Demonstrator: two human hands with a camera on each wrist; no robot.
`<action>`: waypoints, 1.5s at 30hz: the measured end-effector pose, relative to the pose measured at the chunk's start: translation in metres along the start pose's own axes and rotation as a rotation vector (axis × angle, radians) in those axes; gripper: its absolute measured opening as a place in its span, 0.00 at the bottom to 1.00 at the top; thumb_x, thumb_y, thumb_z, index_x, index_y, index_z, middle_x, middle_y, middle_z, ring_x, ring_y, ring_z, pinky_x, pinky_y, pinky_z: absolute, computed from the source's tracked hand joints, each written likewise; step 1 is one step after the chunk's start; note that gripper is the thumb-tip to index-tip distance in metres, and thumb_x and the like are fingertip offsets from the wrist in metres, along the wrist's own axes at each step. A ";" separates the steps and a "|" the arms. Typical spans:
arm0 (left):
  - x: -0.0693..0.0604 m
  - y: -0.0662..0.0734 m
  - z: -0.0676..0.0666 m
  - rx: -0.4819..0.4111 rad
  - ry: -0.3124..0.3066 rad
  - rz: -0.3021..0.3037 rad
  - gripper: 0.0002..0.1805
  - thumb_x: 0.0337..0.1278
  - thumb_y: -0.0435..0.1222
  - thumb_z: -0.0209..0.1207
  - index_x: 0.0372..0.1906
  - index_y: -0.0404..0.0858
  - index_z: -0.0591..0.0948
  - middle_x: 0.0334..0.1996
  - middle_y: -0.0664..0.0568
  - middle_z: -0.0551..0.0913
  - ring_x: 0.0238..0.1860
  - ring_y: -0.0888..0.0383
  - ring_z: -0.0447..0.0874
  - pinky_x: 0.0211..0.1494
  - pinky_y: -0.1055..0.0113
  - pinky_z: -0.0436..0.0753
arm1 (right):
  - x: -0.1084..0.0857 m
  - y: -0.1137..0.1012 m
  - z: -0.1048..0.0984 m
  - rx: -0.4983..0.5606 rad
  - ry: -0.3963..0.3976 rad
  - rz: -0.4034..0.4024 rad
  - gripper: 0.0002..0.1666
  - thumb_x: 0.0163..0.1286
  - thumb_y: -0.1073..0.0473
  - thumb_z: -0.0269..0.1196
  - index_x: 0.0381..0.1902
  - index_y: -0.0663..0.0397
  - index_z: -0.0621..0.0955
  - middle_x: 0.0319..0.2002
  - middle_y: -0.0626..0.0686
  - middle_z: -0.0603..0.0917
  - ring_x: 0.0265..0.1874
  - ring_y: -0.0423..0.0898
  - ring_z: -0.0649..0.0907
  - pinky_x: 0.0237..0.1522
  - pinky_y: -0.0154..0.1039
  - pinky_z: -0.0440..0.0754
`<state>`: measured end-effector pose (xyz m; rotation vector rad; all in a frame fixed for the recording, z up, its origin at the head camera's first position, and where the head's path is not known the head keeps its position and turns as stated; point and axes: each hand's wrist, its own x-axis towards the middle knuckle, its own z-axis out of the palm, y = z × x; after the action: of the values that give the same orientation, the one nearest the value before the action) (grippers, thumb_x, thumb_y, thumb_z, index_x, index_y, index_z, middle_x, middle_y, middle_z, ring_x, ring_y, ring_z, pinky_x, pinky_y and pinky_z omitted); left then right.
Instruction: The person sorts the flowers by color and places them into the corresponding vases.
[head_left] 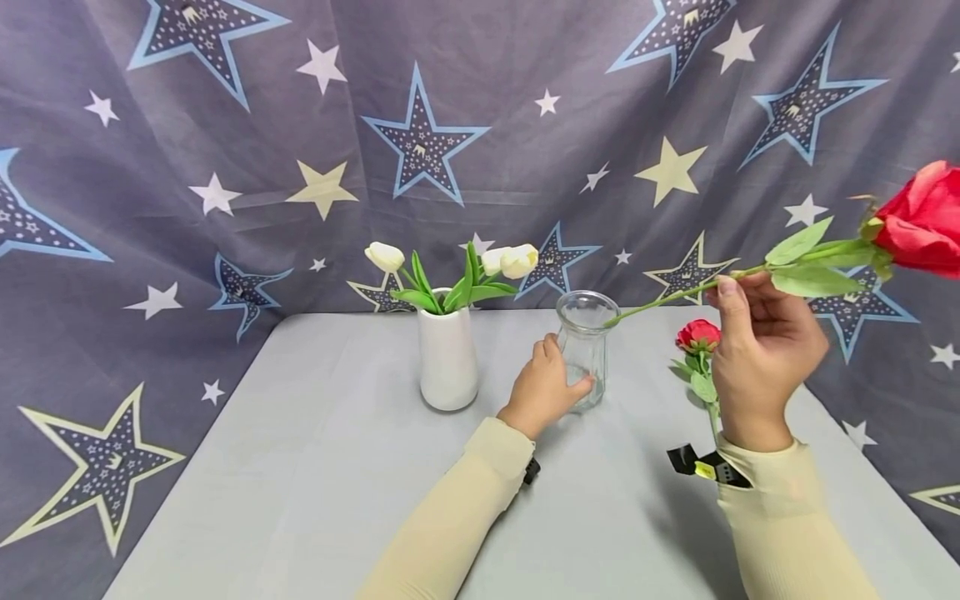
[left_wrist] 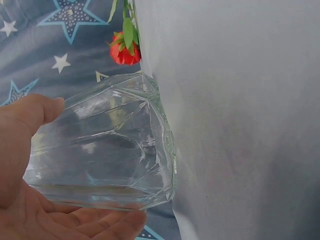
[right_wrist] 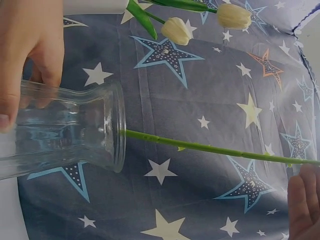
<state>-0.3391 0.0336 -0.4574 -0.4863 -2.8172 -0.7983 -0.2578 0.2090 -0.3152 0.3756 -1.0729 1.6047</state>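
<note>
A clear glass vase [head_left: 592, 358] stands on the table, and my left hand [head_left: 546, 385] grips its lower body from the left. In the left wrist view the thumb and fingers lie on either side of the faceted glass [left_wrist: 110, 145]. My right hand [head_left: 772, 350] pinches the green stem of a red rose [head_left: 926, 218], which slants with its bloom up at the right. The stem's lower end [right_wrist: 150, 137] is at the vase's mouth [right_wrist: 117, 127]; how far inside it reaches I cannot tell.
Left of the glass vase is a white vase [head_left: 447, 358] with white tulips [head_left: 517, 262]. A second red rose [head_left: 699, 335] lies on the grey table [head_left: 315, 467] at the right, partly behind my right wrist. A star-patterned cloth [head_left: 262, 150] hangs behind.
</note>
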 end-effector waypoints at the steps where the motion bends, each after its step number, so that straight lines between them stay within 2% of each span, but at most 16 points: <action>1: 0.000 0.000 0.000 0.000 0.001 0.000 0.54 0.64 0.59 0.63 0.78 0.26 0.55 0.67 0.34 0.71 0.54 0.44 0.86 0.56 0.55 0.86 | 0.000 0.001 0.000 -0.001 -0.001 0.004 0.13 0.60 0.76 0.72 0.37 0.85 0.80 0.31 0.64 0.88 0.27 0.50 0.88 0.38 0.38 0.89; 12: 0.000 -0.002 -0.002 0.002 0.008 0.003 0.53 0.64 0.58 0.64 0.77 0.26 0.56 0.66 0.34 0.72 0.54 0.43 0.86 0.57 0.55 0.86 | -0.009 0.010 0.002 -0.083 -0.063 0.044 0.12 0.62 0.76 0.71 0.39 0.83 0.82 0.32 0.60 0.89 0.28 0.47 0.89 0.39 0.35 0.88; 20: 0.001 -0.004 -0.002 0.007 0.012 0.002 0.53 0.64 0.59 0.64 0.77 0.26 0.56 0.66 0.34 0.72 0.54 0.43 0.86 0.57 0.55 0.86 | -0.014 0.011 0.006 -0.069 -0.104 0.065 0.13 0.62 0.75 0.70 0.40 0.85 0.82 0.33 0.60 0.89 0.29 0.47 0.89 0.39 0.34 0.88; 34: 0.001 -0.006 -0.002 0.019 0.009 0.003 0.54 0.64 0.59 0.64 0.78 0.26 0.56 0.66 0.34 0.71 0.54 0.43 0.86 0.57 0.56 0.86 | -0.020 0.014 0.010 -0.179 -0.162 0.078 0.12 0.65 0.74 0.69 0.40 0.84 0.82 0.32 0.59 0.89 0.27 0.43 0.87 0.28 0.27 0.81; 37: 0.001 -0.006 -0.001 0.017 0.014 0.000 0.53 0.64 0.59 0.64 0.77 0.26 0.56 0.66 0.34 0.72 0.54 0.44 0.86 0.57 0.56 0.86 | -0.022 0.017 0.009 -0.200 -0.176 0.077 0.12 0.65 0.73 0.69 0.40 0.83 0.83 0.32 0.59 0.89 0.27 0.43 0.87 0.29 0.27 0.82; 42: 0.000 -0.003 -0.001 -0.004 -0.007 0.004 0.54 0.64 0.59 0.63 0.78 0.26 0.55 0.67 0.34 0.71 0.53 0.44 0.86 0.56 0.56 0.86 | -0.023 0.021 0.007 -0.234 -0.189 0.062 0.11 0.65 0.73 0.70 0.39 0.83 0.83 0.31 0.60 0.88 0.28 0.43 0.87 0.38 0.30 0.86; 45: 0.000 -0.002 -0.001 0.003 -0.006 0.008 0.54 0.64 0.59 0.63 0.78 0.26 0.55 0.67 0.34 0.71 0.53 0.44 0.86 0.56 0.56 0.86 | -0.022 0.023 0.006 -0.251 -0.194 0.055 0.11 0.64 0.74 0.69 0.38 0.82 0.83 0.31 0.60 0.88 0.27 0.43 0.87 0.37 0.29 0.86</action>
<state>-0.3395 0.0313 -0.4580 -0.4998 -2.8196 -0.7923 -0.2729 0.1913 -0.3385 0.3402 -1.4260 1.4805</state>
